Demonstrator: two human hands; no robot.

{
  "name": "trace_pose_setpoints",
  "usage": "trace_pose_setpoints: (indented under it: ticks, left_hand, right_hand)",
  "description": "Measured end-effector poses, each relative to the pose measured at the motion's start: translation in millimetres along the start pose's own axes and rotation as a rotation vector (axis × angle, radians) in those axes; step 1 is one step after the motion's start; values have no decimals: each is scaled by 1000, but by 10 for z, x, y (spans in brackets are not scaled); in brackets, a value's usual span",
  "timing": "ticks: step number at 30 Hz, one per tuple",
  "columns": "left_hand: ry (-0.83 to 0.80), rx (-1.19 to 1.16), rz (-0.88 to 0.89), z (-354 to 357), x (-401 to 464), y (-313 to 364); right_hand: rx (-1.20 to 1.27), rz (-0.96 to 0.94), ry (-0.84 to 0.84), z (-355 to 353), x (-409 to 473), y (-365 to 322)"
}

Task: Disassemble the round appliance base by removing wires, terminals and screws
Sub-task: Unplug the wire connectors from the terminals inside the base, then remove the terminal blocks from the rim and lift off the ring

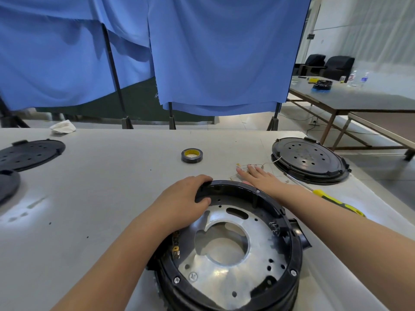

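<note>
Hands first: my left hand [189,196] grips the far rim of the round appliance base [229,250], fingers curled over the black edge and thumb inside, steadying it low on the bench [112,187] right in front of me. My right hand [258,176] lies flat and spread beyond the base, its straight fingers [241,170] resting on the bundle of loose wires and brass terminals [253,166], which sits on the bench between the base and a second black base [310,160] further right. What matters now is the screwdriver [323,195]: it lies just to the right of my right forearm, long axis slanting from its tip near the second base back toward me, yellow handle at the near end. So the right hand is plainly the nearer one. Several screws [193,276] remain in the plate and rim, so I judge the wiring is out and unscrewing comes next. A roll of tape [192,155] sits farther back.
</note>
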State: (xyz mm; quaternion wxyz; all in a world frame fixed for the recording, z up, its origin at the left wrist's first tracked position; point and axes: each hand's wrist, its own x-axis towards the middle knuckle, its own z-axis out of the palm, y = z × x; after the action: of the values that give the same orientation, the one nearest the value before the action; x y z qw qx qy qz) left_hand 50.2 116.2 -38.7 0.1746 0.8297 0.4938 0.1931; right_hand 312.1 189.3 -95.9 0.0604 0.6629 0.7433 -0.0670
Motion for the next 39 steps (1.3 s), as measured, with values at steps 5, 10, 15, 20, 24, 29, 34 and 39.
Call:
trace_pose_setpoints:
  ticks: [5,10,15,20,24,29,34,39]
  left_hand:
    - [-9,37,-4,-8,-17,17]
    - [0,2,-15,-28,-41,9]
    - [40,-50,3,-48,-38,31]
    - [87,-67,24,-93,-68,86]
    - [64,-10,46,-138,-135,159]
    - [13,86,102,-79,-312,359]
    - [-159,107,181,113,-450,572]
    - [-244,222,155,265,-472,528]
  right_hand:
    - [47,13,17,102,37,44]
    - [252,1,55,20,-20,-59]
    - [609,-34,175,-231,-396,-138]
    - [701,-67,194,-522,-881,-269]
    - [636,-37,236,-604,-1260,-403]
    - [423,99,426,-554,-1604,-603]
    - [239,280,411,-393,-1743,-757]
    - [340,341,432,-278,-1787,-760]
